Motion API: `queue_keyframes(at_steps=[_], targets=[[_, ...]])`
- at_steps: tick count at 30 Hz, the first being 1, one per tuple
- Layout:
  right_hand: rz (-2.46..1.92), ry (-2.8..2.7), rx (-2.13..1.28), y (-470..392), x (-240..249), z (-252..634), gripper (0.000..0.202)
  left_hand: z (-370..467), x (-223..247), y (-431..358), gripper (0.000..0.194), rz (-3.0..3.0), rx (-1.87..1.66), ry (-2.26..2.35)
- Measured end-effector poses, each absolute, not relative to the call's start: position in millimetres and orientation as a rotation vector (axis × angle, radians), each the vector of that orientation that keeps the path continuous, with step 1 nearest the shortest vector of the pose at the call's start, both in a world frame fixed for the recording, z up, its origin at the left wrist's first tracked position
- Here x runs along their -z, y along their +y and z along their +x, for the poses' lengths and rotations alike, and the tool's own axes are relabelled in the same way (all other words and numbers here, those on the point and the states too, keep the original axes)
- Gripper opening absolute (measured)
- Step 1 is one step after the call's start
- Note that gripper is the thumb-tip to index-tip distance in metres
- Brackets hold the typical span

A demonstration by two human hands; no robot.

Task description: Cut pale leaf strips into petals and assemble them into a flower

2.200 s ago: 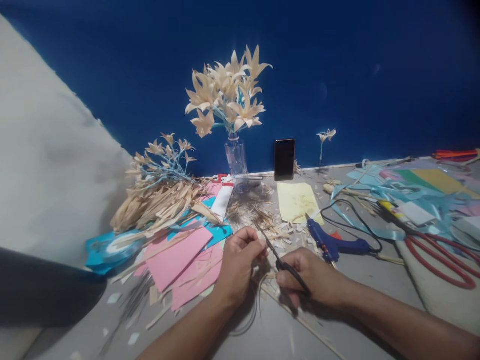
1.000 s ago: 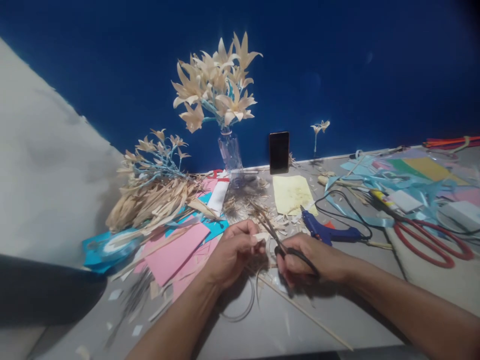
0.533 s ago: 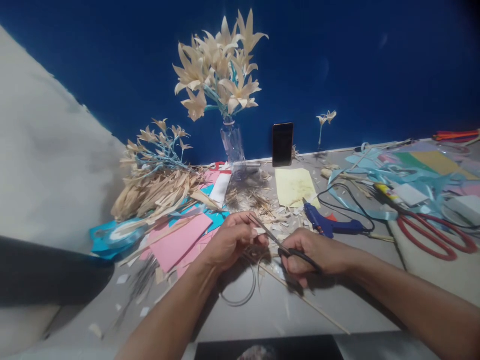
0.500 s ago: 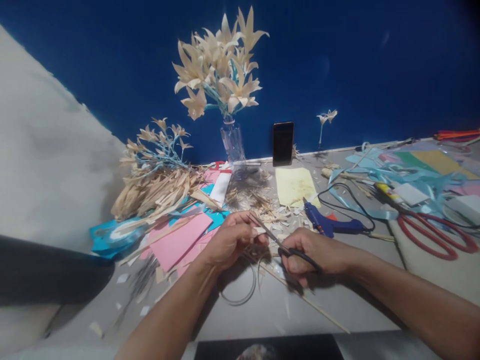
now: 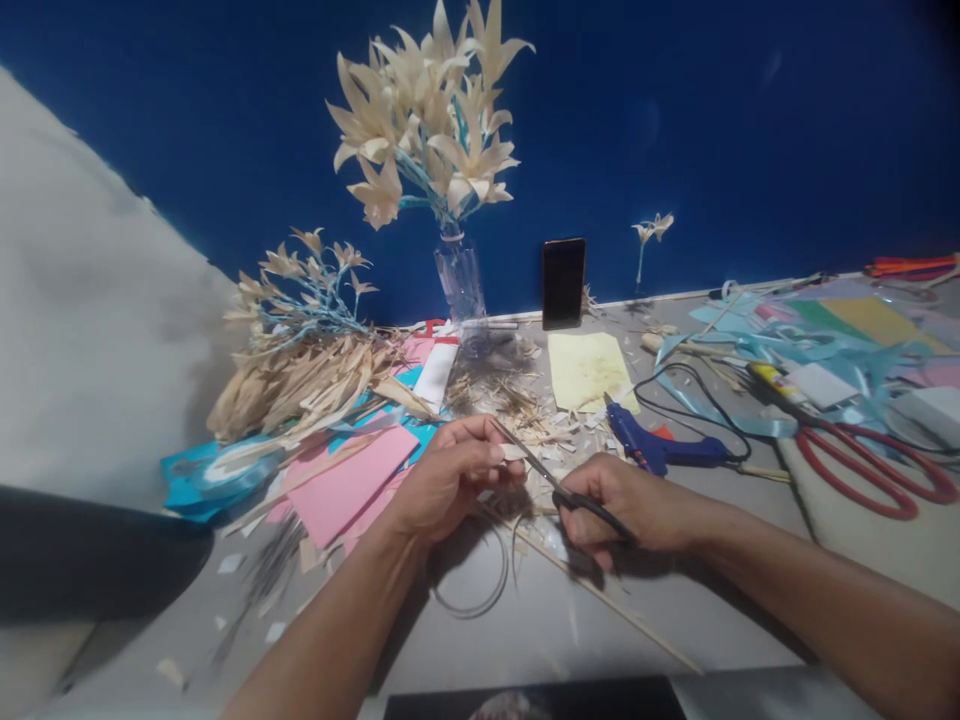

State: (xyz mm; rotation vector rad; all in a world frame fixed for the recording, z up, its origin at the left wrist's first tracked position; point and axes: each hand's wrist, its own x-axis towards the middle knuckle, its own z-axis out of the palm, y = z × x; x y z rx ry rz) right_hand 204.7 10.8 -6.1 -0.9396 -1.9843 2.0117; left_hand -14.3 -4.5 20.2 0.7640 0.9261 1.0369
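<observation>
My left hand [image 5: 456, 468] pinches a small pale strip of what looks like dried husk [image 5: 513, 453] between thumb and fingers. In my right hand [image 5: 626, 505] is a pair of black-handled scissors [image 5: 534, 462], its blades pointing up and left against the strip. Whether the blades are fully closed on it is hard to make out. Below my hands lie a loop of thin wire [image 5: 471, 613] and a long thin stick [image 5: 626, 610]. Husk scraps [image 5: 551, 432] are scattered just beyond my fingers.
Husk flowers [image 5: 472, 160] stand in a clear bottle [image 5: 459, 275] at the back. A phone [image 5: 563, 284] leans on the wall. A blue glue gun [image 5: 652, 440] and red-handled scissors [image 5: 855, 475] lie right; pink paper [image 5: 352, 480] and a husk pile [image 5: 277, 390] lie left.
The view has shifted a little, and both hands sit slightly further left in it. My left hand still pinches the pale strip, and the scissors stay against it.
</observation>
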Motion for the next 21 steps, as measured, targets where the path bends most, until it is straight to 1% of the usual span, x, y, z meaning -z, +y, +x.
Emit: queue_keyframes(at_steps=[6,9,12,16,21], targets=[[-0.958,-1.988,-1.980,10.5,8.7,203.6,0.038,-13.9,-20.8,-4.2,0.011,0.782,-1.067,0.941],[-1.038,-1.844,-2.027,9.2,8.6,200.1,0.035,-13.9,-21.9,-4.0,0.012,0.807,-1.045,0.921],[-1.107,-1.602,-1.933,7.9,4.0,195.5,0.030,-12.6,-19.9,-5.0,0.013,0.836,-0.996,0.940],[-1.045,-1.351,-1.803,6.6,-3.2,190.6,0.035,-7.1,-13.2,-9.1,0.012,0.869,-0.909,0.944],[-0.993,-1.257,-1.824,5.0,-2.9,188.8,0.041,1.6,-10.2,-12.6,0.014,0.839,-0.846,0.931]])
